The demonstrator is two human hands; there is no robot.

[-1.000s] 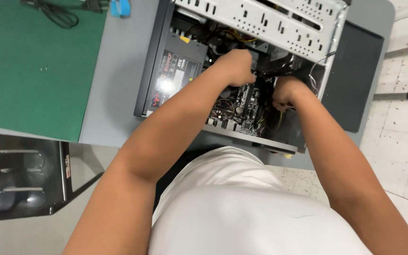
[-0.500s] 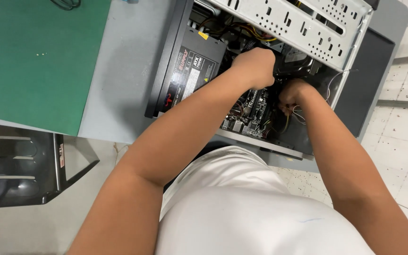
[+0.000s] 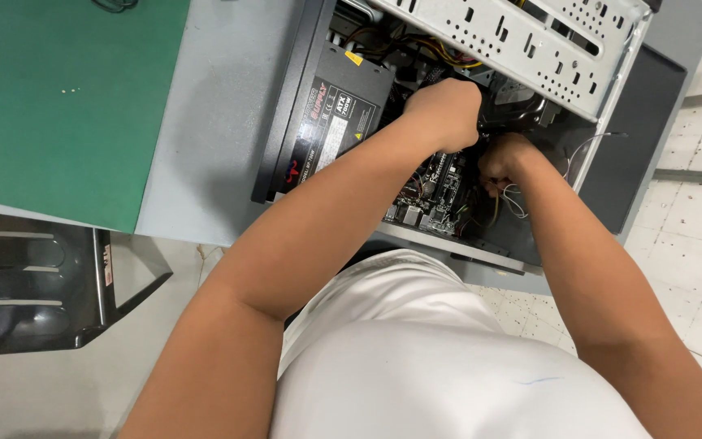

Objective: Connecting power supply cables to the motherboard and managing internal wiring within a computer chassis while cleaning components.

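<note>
Nearest the camera, the person's white shirt (image 3: 448, 358) fills the bottom of the view, and both bare forearms reach forward from it into an open computer case (image 3: 611, 57) lying on its side on the grey tabletop (image 3: 213, 122).

The left hand (image 3: 447, 112) is curled over, knuckles up, deep among the black cables (image 3: 513, 118) in the middle of the case; its grip looks closed around a cable bundle or connector, though the fingers themselves are hidden beneath the hand, so I cannot tell exactly what they pinch. The right hand (image 3: 504, 158) sits just beside it, lower and nearer, with fingers bent down onto thin white wires (image 3: 517, 199) above the motherboard (image 3: 440, 191); whether it pinches a wire or only presses is not clear.

The step in hand appears to be seating or freeing a cable connection inside the case, with both hands working close together at one spot. The next move calls, in my judgement, for a steady, straight pull or push on the connector while the other hand keeps loose wires aside.

Further off, the black power supply (image 3: 331, 122) lies at the left of the case, the perforated metal drive cage (image 3: 522, 41) spans the top, and a green mat (image 3: 58, 97) covers the tabletop at far left.
</note>
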